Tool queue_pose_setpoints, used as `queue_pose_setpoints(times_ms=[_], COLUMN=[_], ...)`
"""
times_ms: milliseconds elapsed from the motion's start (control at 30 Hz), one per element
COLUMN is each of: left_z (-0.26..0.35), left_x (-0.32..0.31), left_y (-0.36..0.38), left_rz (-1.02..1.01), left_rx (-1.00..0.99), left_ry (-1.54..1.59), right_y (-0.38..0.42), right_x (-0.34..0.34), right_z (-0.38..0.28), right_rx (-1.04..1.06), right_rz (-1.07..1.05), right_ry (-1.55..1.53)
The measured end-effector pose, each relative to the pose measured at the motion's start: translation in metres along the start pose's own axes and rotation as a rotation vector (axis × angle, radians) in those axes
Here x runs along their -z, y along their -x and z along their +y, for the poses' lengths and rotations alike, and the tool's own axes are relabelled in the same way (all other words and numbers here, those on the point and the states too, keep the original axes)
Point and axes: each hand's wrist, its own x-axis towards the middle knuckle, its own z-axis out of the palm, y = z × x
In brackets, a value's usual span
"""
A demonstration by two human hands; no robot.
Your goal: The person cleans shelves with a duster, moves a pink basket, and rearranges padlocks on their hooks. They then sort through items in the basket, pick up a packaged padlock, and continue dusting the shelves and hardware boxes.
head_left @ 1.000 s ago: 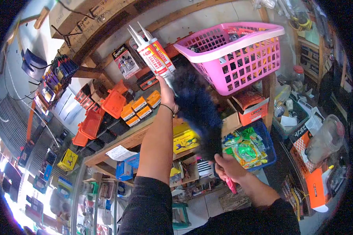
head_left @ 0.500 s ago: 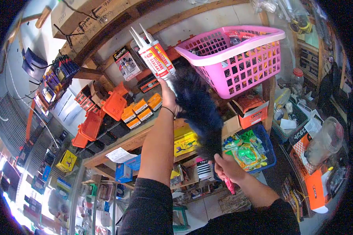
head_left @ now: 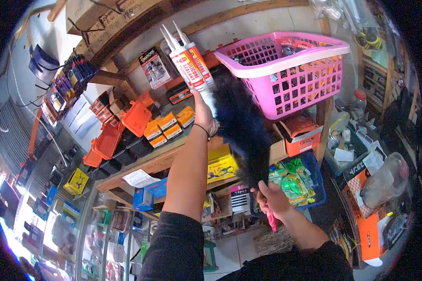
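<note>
My left hand (head_left: 204, 114) is wrapped round white and orange silicone sealant tubes (head_left: 192, 68), held tilted with their pale nozzles pointing up. How many tubes are in the bunch is partly hidden. My right hand (head_left: 274, 199) grips the handle of a dark, fluffy duster (head_left: 244, 122); a pink handle end (head_left: 272, 222) sticks out below the fist. The duster's head reaches up to the tubes and covers their lower right side. Its bristles are blurred. Just right of the tubes, a pink plastic basket (head_left: 309, 93) stands on the shelf.
Small yellow-orange boxes (head_left: 167, 121) and orange-lidded cases (head_left: 136, 119) line the shelf on the left. Below are a yellow box (head_left: 222, 169) and a blue basket (head_left: 318, 185) of green packets. A clear plastic tub (head_left: 387, 180) stands at right.
The view has shifted slightly, with the basket and tubes sitting a little farther right. Both hands keep their holds, and the duster stays against the tubes.
</note>
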Motion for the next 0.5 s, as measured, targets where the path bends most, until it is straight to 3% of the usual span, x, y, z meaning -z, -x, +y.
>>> queue_pose_setpoints(times_ms=[67, 133, 167, 200, 267, 333, 400, 433, 467, 500], left_z=[0.004, 0.005, -0.001, -0.001, 0.005, 0.000, -0.001, 0.001, -0.002, -0.003], left_x=[-0.001, 0.023, 0.025, 0.016, -0.009, -0.001, 0.022, 0.023, 0.020, 0.013], left_y=[0.005, 0.003, -0.001, 0.000, 0.008, 0.002, -0.009, -0.009, -0.010, -0.007], left_rz=[-0.015, -0.717, -0.787, -0.787, -0.045, -0.053, -0.962, -1.073, -1.080, -0.604], left_rx=[0.025, 0.356, 0.349, 0.348, 0.056, 0.022, 0.316, 0.277, 0.282, 0.236], left_ry=[0.108, 0.331, 0.379, 0.377, 0.097, 0.112, 0.456, 0.408, 0.413, 0.310], right_y=[0.002, 0.006, 0.007, 0.007, 0.005, 0.006, 0.006, 0.007, 0.008, 0.009], right_x=[-0.002, 0.000, 0.000, 0.000, -0.001, 0.000, 0.006, 0.008, 0.009, 0.008], right_z=[-0.001, 0.000, -0.003, -0.004, 0.000, 0.001, 0.007, 0.005, 0.004, -0.001], right_rx=[-0.037, -0.073, -0.075, -0.077, -0.045, -0.077, -0.075, -0.050, -0.027, -0.041], right_rz=[-0.082, -0.153, -0.100, -0.048, 0.042, -0.069, -0.144, -0.121, -0.097, -0.023], right_ry=[-0.008, 0.029, 0.034, 0.039, 0.011, -0.017, 0.026, 0.059, 0.089, 0.105])
